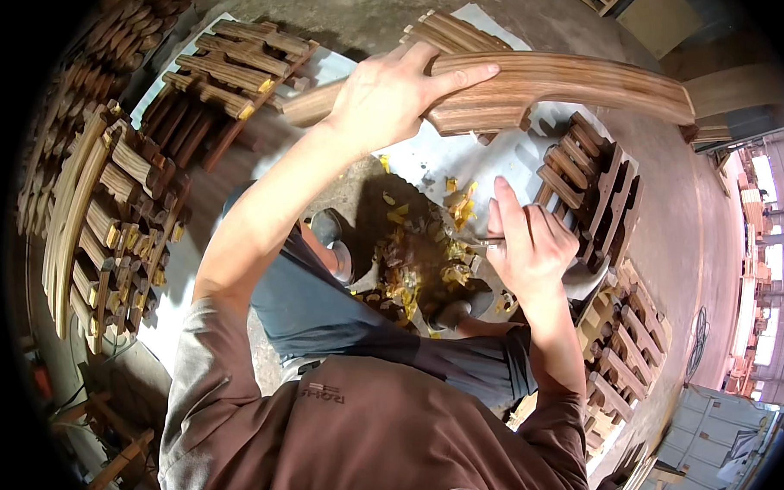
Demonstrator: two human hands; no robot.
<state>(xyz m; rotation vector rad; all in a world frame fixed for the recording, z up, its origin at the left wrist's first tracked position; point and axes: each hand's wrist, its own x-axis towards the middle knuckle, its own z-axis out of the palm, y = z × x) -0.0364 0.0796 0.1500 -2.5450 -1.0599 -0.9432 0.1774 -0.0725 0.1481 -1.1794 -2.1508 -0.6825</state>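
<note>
Head view: left hand's (pixel 384 98) grip clasps one curved wooden piece (pixel 579 83), raised before the person (pixel 385 435); right hand's (pixel 534 247) grip is closed round one thin tool (pixel 489 243), apart from it. I judge handwork on the piece under way, the next move calling for a steady hold; the stacked pieces (pixel 230 71) I cannot reliably count.
</note>
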